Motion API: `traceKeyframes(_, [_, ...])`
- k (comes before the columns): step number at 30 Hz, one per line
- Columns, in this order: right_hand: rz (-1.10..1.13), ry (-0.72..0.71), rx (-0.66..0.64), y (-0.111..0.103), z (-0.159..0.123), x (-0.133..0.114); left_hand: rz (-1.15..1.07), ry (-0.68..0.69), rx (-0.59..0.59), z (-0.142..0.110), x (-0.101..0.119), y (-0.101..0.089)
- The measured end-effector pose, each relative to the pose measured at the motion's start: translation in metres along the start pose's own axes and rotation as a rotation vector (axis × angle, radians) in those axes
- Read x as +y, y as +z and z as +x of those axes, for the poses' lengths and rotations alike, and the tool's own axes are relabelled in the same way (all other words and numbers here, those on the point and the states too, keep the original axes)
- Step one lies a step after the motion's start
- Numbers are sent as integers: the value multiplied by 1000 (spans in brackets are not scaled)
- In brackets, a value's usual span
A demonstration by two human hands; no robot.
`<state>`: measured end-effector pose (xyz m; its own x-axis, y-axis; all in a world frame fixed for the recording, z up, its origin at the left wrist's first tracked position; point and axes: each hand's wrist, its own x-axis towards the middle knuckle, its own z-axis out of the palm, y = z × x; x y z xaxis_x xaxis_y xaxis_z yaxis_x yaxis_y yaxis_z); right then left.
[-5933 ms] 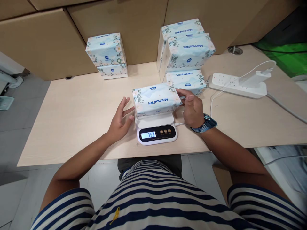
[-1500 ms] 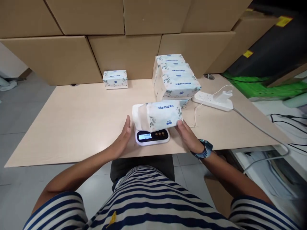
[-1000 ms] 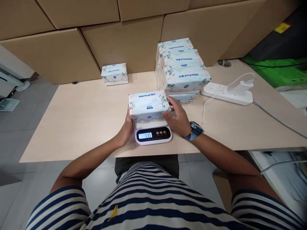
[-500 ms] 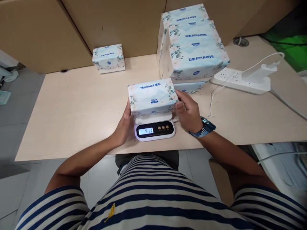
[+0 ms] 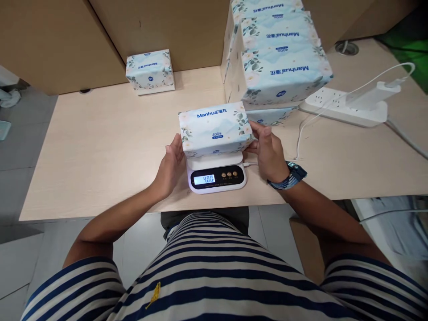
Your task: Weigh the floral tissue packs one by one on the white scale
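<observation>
A white and pale-blue tissue pack [image 5: 216,129] with a floral print rests on the plate of a white kitchen scale [image 5: 219,189]. The scale's lit display [image 5: 205,179] appears to read 4.00. My left hand [image 5: 169,167] stands beside the pack's left end, fingers stretched out and thumb raised off it. At the right end is my right hand [image 5: 269,154], thumb lifted and fingers apart, their tips close to or touching the pack's side. Some of its fingertips are hidden by the pack. A patterned band circles the right wrist.
Several matching tissue packs [image 5: 287,73] are stacked at the back right. Another single pack [image 5: 150,73] sits at the back left by the cardboard [image 5: 174,26]. A white power strip [image 5: 334,104] with a plugged-in charger and cable lies on the right.
My thumbs have lifted away from the pack and both hands have loosened around it. The display went from about 4.11 to 4.00. The view has shifted slightly.
</observation>
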<state>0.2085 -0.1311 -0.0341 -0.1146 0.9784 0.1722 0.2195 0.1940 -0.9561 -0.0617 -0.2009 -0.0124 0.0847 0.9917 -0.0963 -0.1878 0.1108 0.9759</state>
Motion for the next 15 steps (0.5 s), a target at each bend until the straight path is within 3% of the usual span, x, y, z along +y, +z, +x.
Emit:
traceKeyframes(5, [115, 148, -35, -3, -1, -1, 28, -28, 95, 2, 13, -2])
traceKeyframes(10, [73, 108, -35, -4, -6, -9, -37, -157, 199, 0, 36, -10])
traceKeyframes(15, [118, 140, -87, -6, -1, -13, -64, -217, 248, 4, 39, -22])
